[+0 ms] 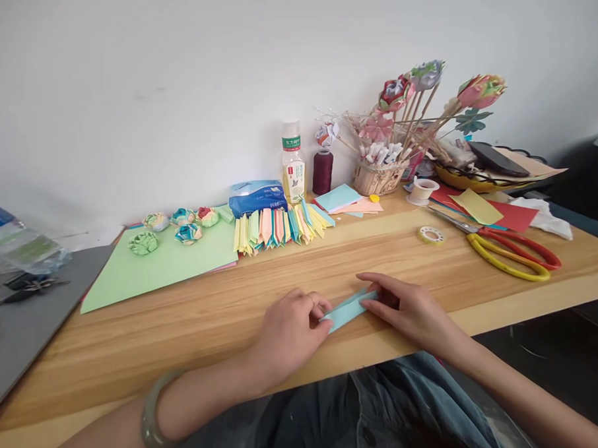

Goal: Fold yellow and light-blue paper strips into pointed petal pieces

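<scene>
A narrow folded strip of light blue paper [350, 311] lies low over the wooden table, close to its front edge. My left hand [296, 326] pinches the strip's left end between thumb and fingers; a ring and a bracelet show on that side. At the other end, my right hand [399, 303] has its thumb in front and its fingers behind, closed on the paper. A slit between two layers shows along the strip's upper edge. Beyond my hands stands a row of folded paper pieces [279, 228] in yellow, green, pink and blue.
Large scissors [508, 248] and a tape roll [431, 235] lie to the right. Several paper flowers [184, 222] rest on a green sheet [133, 277] at left. A bottle [294, 165], purple thread spool [322, 172] and flower basket [379, 176] line the wall.
</scene>
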`<state>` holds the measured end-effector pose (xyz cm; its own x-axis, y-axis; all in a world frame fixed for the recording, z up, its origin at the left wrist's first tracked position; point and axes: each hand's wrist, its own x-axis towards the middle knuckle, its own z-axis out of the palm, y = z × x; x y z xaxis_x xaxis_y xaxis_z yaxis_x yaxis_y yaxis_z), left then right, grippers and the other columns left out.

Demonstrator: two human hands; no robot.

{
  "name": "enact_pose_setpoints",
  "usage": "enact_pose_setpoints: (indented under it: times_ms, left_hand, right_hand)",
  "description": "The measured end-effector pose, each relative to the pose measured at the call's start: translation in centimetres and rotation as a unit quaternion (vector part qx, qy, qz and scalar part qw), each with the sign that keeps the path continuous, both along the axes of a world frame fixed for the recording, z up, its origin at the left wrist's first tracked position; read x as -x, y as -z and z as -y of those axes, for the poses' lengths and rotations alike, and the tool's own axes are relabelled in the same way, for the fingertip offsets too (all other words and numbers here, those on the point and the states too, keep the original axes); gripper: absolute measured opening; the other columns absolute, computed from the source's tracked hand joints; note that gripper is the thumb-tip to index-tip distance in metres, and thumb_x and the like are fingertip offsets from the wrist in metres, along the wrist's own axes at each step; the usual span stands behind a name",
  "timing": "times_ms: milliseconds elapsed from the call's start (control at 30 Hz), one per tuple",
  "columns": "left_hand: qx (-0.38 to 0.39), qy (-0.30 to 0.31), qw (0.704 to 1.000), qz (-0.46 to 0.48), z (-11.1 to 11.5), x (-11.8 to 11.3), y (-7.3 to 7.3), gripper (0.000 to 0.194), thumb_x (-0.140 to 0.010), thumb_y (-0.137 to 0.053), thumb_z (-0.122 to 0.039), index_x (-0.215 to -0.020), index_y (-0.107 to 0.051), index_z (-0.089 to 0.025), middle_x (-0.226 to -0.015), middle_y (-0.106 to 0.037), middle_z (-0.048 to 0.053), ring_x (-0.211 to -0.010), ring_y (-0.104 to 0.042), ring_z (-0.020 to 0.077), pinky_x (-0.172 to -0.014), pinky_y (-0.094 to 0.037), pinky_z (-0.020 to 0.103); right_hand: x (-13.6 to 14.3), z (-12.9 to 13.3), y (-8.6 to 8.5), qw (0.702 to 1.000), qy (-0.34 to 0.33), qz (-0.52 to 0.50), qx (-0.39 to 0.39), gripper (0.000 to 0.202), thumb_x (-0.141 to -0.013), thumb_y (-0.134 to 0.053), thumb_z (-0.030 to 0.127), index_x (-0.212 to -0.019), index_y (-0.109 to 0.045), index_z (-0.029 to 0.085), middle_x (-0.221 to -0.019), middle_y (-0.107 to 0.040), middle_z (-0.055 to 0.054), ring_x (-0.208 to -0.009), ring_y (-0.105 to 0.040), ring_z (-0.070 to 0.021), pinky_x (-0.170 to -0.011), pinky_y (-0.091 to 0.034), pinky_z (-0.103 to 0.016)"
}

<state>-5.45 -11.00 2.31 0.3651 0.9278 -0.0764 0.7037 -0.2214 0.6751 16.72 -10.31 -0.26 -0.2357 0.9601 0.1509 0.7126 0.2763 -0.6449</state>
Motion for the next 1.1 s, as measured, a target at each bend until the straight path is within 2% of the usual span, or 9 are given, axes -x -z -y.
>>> enact_pose_setpoints:
  times_ms: [267,400,633,1100]
  left_hand:
    - [-0.068,0.006,0.997,-0.035,0.0,-0.2,0.2,0.012,-0.074,-0.059,-0.013,-0.073,-0.067,-0.022,-0.072,-0.062,0.0,-0.08,-0.057,0.0177,-0.07,-0.044,0.027]
    - [-0.068,0.018,0.996,-0.06,0.0,-0.4,0.0,0.013,-0.074,-0.059,-0.013,-0.069,-0.066,-0.023,-0.07,-0.063,0.0,-0.081,-0.056,0.0186,-0.067,-0.043,0.027]
    - [-0.073,0.015,0.995,-0.062,-0.1,-0.1,0.1,0.013,-0.074,-0.057,-0.013,-0.069,-0.065,-0.022,-0.069,-0.062,0.0,-0.081,-0.054,0.0188,-0.066,-0.043,0.027]
    - [-0.103,0.056,0.992,-0.041,-0.2,0.2,0.5,0.015,-0.076,-0.057,-0.009,-0.066,-0.06,-0.02,-0.068,-0.064,-0.002,-0.082,-0.053,0.0177,-0.067,-0.041,0.027]
  right_hand:
    - [0.2,-0.7,-0.1,1.0,0.01,0.011,-0.009,0.033,-0.076,-0.056,0.028,-0.108,-0.055,0.022,-0.07,-0.061,0.001,-0.054,-0.056,-0.0149,-0.051,-0.045,-0.027]
    - [0.3,-1.0,-0.2,1.0,0.026,0.013,0.001,0.024,-0.073,-0.059,0.029,-0.095,-0.056,0.021,-0.068,-0.061,0.001,-0.057,-0.058,-0.016,-0.052,-0.045,-0.027]
    - [0.5,-1.2,-0.2,0.999,0.044,0.026,0.011,0.008,-0.077,-0.057,0.03,-0.08,-0.055,0.023,-0.062,-0.062,0.001,-0.055,-0.059,-0.016,-0.051,-0.044,-0.026]
    - [0.7,-1.1,0.3,0.998,0.057,0.034,0.003,0.009,-0.078,-0.054,0.032,-0.075,-0.051,0.023,-0.063,-0.06,0.001,-0.058,-0.058,-0.0169,-0.053,-0.042,-0.027]
